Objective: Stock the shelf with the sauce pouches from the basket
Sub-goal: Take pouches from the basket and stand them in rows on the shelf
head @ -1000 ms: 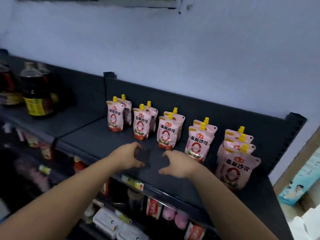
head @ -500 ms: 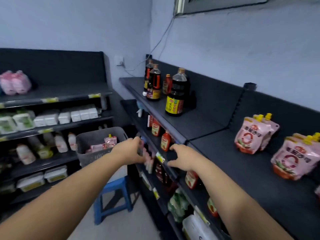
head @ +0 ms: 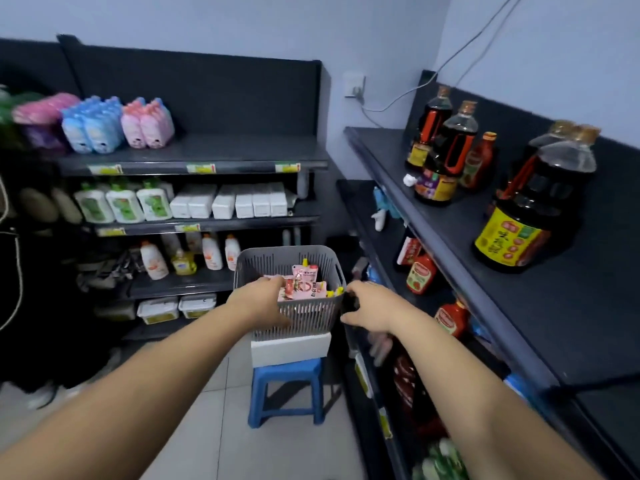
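Note:
A grey slotted basket (head: 277, 261) stands on a white box atop a blue stool, straight ahead. Pink sauce pouches (head: 304, 284) with yellow caps lie inside it. My left hand (head: 261, 303) hangs over the basket's near left rim, fingers apart, close to the pouches but holding nothing. My right hand (head: 369, 310) hovers just right of the basket, fingers curled loosely with nothing in them. The dark top shelf (head: 519, 289) runs along the right side; the pouches stocked on it are out of view.
Dark soy sauce bottles (head: 530, 209) stand on the right top shelf, with red sauce bottles (head: 420, 277) on the shelf below. A second shelving unit (head: 194, 161) at the left holds packs and bottles. The blue stool (head: 285, 386) stands on tiled floor.
My view has swung left from the stocked pouches on the shelf to the basket. Both empty hands have moved with it and now reach the basket.

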